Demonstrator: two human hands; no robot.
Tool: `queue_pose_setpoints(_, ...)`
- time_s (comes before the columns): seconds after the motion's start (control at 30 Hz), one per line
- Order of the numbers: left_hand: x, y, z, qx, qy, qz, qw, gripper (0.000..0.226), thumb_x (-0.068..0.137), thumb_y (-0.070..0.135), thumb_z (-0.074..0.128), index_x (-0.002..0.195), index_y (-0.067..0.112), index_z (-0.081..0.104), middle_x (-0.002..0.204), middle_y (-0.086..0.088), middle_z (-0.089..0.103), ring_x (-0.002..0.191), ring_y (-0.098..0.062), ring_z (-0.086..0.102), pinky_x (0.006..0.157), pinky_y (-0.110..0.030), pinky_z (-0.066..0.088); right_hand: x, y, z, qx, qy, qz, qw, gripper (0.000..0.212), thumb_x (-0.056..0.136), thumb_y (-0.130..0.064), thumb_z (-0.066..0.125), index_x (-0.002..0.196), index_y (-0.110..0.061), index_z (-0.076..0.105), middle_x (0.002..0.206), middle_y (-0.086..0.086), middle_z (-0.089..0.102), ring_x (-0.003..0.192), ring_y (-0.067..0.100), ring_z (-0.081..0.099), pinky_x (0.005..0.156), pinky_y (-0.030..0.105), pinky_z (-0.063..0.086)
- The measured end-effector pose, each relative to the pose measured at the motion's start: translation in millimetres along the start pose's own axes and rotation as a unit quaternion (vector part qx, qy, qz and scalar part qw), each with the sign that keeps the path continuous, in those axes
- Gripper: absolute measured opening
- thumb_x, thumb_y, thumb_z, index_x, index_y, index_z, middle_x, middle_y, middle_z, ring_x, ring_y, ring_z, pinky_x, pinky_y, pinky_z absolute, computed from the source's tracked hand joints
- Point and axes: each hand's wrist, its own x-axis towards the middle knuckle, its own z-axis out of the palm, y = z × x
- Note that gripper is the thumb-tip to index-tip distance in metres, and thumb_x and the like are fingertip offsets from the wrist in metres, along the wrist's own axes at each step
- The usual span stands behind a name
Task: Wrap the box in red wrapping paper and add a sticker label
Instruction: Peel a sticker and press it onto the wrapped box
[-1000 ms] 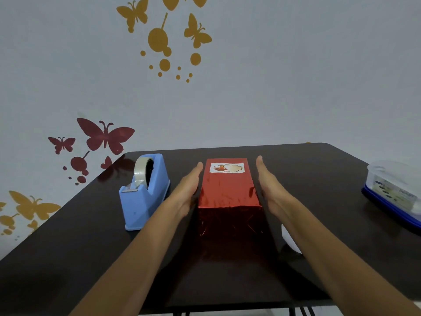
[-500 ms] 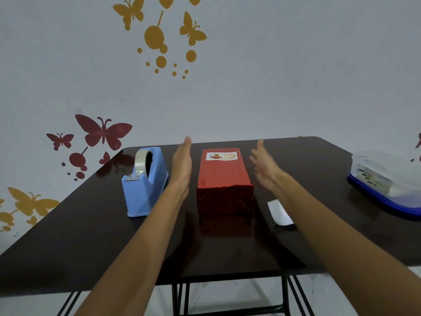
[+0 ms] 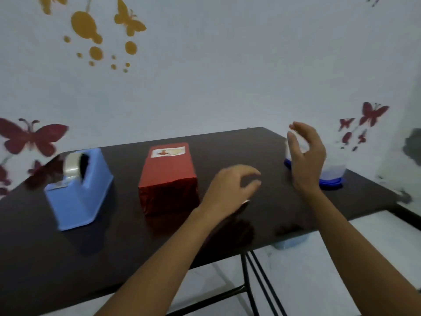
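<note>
Now released: the box stands untouched.
Left hand and right hand have withdrawn, loose-fingered, empty; sticker label on; task judged complete.

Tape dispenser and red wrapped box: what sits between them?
Nothing; between tape dispenser and red wrapped box the head view shows only bare dark table.

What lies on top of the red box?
A white sticker sits on the box, at the far end of its top; its picture is too blurred to read. Red paper hides the box itself.
</note>
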Motion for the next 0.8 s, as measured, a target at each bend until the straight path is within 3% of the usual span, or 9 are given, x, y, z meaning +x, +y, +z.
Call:
queue_pose_setpoints(0.07,34,6,19,-0.056,-0.021,-0.075,0.995,0.025,0.086,0.023,0.066,0.11,0.016,0.07,0.113,0.002,0.069,0.108,-0.011,0.061,0.098,-0.024,0.043,13,15,-38,-0.132,0.031,0.008,0.991,0.07,0.085,-0.043,0.064,0.141,-0.011,0.037,0.144,0.005,0.042,0.133,0.013,0.036,0.11,0.023,0.027)
queue_pose_setpoints(0.13,68,6,45,-0.079,-0.073,-0.147,0.983,0.035,0.089,0.021,0.062,0.123,0.013,0.062,0.124,-0.001,0.063,0.115,-0.014,0.057,0.1,-0.025,0.041,24,36,-73,-0.231,0.027,0.095,0.968,0.114,0.066,-0.062,0.068,0.15,-0.01,0.011,0.156,0.009,0.019,0.143,0.023,0.019,0.117,0.04,0.018)
queue_pose_setpoints(0.2,101,3,78,-0.087,-0.114,-0.198,0.97,0.044,0.094,0.023,0.054,0.137,0.011,0.049,0.139,-0.004,0.051,0.127,-0.018,0.048,0.106,-0.029,0.036,30,56,-94,-0.207,-0.031,0.183,0.96,0.139,0.05,-0.063,0.075,0.15,-0.014,-0.008,0.158,0.011,0.009,0.144,0.028,0.015,0.117,0.047,0.018)
queue_pose_setpoints(0.27,122,-4,103,-0.079,-0.135,-0.229,0.961,0.052,0.1,0.027,0.042,0.147,0.012,0.031,0.152,-0.005,0.033,0.139,-0.022,0.033,0.113,-0.034,0.027,31,69,-96,-0.171,-0.088,0.214,0.958,0.155,0.033,-0.07,0.078,0.147,-0.023,-0.016,0.156,0.012,0.017,0.141,0.032,0.024,0.113,0.05,0.025)
queue_pose_setpoints(0.37,148,-11,131,-0.047,-0.144,-0.258,0.954,0.054,0.103,0.032,0.028,0.152,0.014,0.012,0.159,-0.005,0.014,0.146,-0.022,0.013,0.118,-0.038,0.015,45,85,-91,-0.194,-0.105,0.226,0.949,0.146,0.04,-0.066,0.081,0.149,-0.02,-0.006,0.149,0.013,0.034,0.133,0.033,0.038,0.106,0.047,0.037)
queue_pose_setpoints(0.43,161,-19,145,-0.085,-0.135,-0.271,0.949,0.053,0.104,0.031,0.025,0.152,0.016,0.009,0.16,-0.005,0.01,0.147,-0.02,0.008,0.119,-0.039,0.011,57,95,-90,-0.225,-0.088,0.229,0.943,0.116,0.05,-0.057,0.083,0.142,-0.011,0.029,0.138,0.01,0.05,0.122,0.028,0.05,0.094,0.038,0.046)
queue_pose_setpoints(0.5,177,-26,157,-0.103,-0.13,-0.274,0.947,0.053,0.104,0.033,0.024,0.152,0.018,0.01,0.16,-0.004,0.008,0.147,-0.02,0.007,0.119,-0.04,0.009,68,105,-98,-0.201,-0.045,0.235,0.95,0.093,0.053,-0.055,0.083,0.129,-0.012,0.05,0.127,0.004,0.06,0.113,0.022,0.056,0.083,0.03,0.049)
queue_pose_setpoints(0.67,205,-38,174,-0.026,-0.236,-0.272,0.932,0.084,0.089,0.07,0.03,0.152,0.019,0.007,0.16,-0.002,0.007,0.147,-0.024,0.006,0.118,-0.05,0.007,84,108,-131,-0.134,0.057,0.229,0.962,0.087,0.058,-0.043,0.085,0.13,-0.012,0.047,0.129,0.005,0.055,0.116,0.022,0.052,0.085,0.028,0.045)
queue_pose_setpoints(0.8,217,-29,185,0.092,-0.288,-0.264,0.916,0.107,0.065,0.078,0.061,0.143,0.011,0.03,0.15,-0.011,0.033,0.134,-0.031,0.036,0.11,-0.055,0.028,83,108,-138,-0.143,0.069,0.211,0.964,0.089,0.06,-0.042,0.084,0.133,-0.013,0.043,0.133,0.005,0.052,0.12,0.021,0.049,0.086,0.025,0.04)
